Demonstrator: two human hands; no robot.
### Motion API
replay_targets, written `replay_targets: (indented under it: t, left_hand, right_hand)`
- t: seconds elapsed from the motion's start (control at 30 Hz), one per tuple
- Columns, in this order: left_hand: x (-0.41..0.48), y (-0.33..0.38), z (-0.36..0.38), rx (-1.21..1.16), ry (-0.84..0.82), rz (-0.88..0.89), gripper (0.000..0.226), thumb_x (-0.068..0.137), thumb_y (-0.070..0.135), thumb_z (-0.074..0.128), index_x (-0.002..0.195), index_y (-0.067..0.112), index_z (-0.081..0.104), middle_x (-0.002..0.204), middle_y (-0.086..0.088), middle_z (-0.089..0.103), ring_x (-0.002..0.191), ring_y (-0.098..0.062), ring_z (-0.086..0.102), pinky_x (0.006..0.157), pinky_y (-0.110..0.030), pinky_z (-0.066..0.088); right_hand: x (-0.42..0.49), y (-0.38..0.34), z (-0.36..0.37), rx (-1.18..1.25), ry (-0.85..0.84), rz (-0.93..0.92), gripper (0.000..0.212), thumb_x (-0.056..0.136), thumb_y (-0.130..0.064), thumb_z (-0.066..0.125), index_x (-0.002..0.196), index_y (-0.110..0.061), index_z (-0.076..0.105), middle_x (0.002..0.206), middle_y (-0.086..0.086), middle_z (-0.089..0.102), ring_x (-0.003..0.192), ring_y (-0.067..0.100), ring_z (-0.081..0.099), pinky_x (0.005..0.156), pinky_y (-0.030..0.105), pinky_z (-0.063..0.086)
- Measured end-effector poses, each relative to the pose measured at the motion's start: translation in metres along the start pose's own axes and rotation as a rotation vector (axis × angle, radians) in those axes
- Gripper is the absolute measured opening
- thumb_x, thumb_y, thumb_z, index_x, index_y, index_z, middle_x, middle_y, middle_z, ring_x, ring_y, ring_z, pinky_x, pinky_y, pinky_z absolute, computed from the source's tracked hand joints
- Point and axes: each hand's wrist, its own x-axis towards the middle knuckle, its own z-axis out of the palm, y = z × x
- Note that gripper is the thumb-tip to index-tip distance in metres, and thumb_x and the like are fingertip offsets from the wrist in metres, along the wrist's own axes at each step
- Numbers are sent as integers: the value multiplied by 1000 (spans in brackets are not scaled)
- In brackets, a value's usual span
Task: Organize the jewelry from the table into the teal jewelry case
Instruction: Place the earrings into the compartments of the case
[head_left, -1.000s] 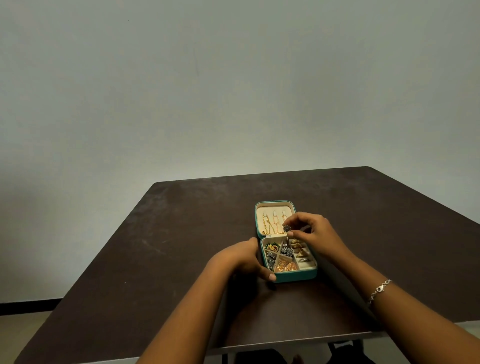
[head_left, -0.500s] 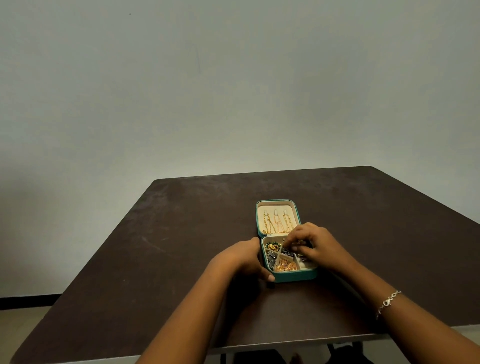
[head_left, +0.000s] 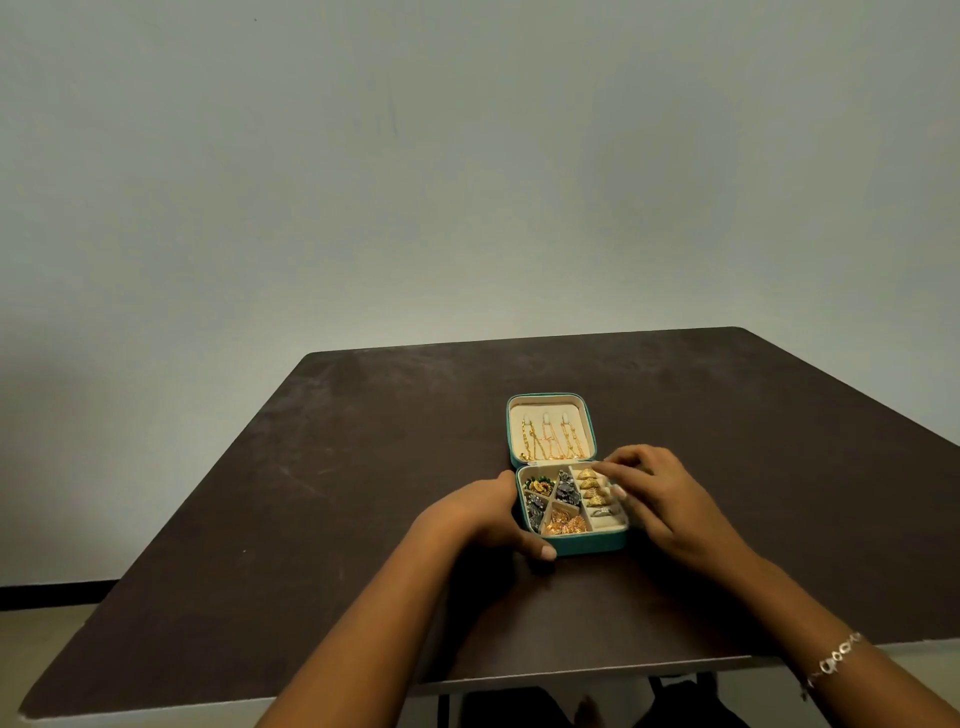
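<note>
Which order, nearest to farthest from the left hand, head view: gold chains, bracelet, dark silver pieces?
From the left hand:
1. dark silver pieces, teal case near-left compartment, beside that hand.
2. gold chains, in the open lid, farther back.
3. bracelet, on the right wrist, far right.

I am in a plain indoor room, which could belong to a home or an office; I cannot tell which. A pale grey-green painted wall (head_left: 467, 182) fills most of what I see. Before me stands a dark brown table (head_left: 363, 441) with a scuffed top and rounded corners. Low on the left, a dark skirting strip (head_left: 52, 592) meets a pale floor (head_left: 31, 639).
</note>
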Motion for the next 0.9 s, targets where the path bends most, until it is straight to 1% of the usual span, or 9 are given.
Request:
replay_targets:
  t: [0.03,0.07,0.17,0.23,0.3,0.33,0.47,0.7,0.9]
  left_hand:
    - [0,0,0,-8,-4,3,88,72,42,73,140,18,23,144,-4,38,130,-21,38,104,-35,33]
    - [0,-1,0,-18,-7,6,89,72,42,73,141,18,23,144,-3,38,129,-20,38,105,-35,34]
    - [1,-2,1,-36,-6,7,89,72,45,72,141,19,22,143,-2,40,127,-19,41,103,-34,35]
    - [2,-2,2,-39,0,11,88,73,45,71,141,19,22,142,-2,41,126,-19,42,102,-33,35]
    - [3,-3,4,-49,8,18,86,73,45,71,141,20,24,141,-1,43,125,-18,43,102,-32,36]
    - [3,-3,4,-54,10,16,86,73,44,71,140,20,24,140,-1,43,124,-18,44,102,-32,37]
    - [5,-4,3,-66,9,8,88,72,43,72,141,19,23,141,-2,43,125,-18,43,102,-32,36]
    - [5,-5,3,-78,-19,33,85,74,47,69,140,21,23,140,-1,44,122,-17,45,101,-32,38]
    - [7,-4,4,-67,-20,32,80,80,48,62,142,19,20,141,-3,42,124,-19,44,101,-32,38]
  right_hand:
    - [-5,-2,-1,-35,-32,24,84,78,-74,6,135,-25,44,132,3,44,119,10,33,97,30,34]
    - [-9,-4,-2,-89,-88,49,99,68,-81,-8,139,-28,35,140,1,36,126,10,26,100,30,26]
    - [-18,-14,1,-224,-193,72,115,53,-83,-28,144,-32,20,152,-3,15,138,12,10,107,32,14]
    - [-20,-18,7,-249,-195,79,112,58,-81,-26,144,-29,23,152,1,18,139,16,13,107,37,15]
    - [-19,-19,9,-274,-149,71,106,68,-80,-20,141,-25,34,149,7,28,136,22,24,104,42,22]
    - [-19,-20,9,-298,-144,70,108,66,-79,-22,141,-25,34,150,6,26,137,22,24,104,42,22]
    - [-14,-25,5,-306,-205,122,123,44,-77,-40,145,-32,14,154,-5,4,139,13,4,108,34,12]
    - [-1,-26,6,-307,-255,173,128,39,-80,-38,144,-32,17,155,-4,5,139,15,7,109,41,15]
    - [7,-25,6,-301,-263,190,129,38,-81,-37,144,-33,18,153,-4,10,138,15,10,107,41,18]
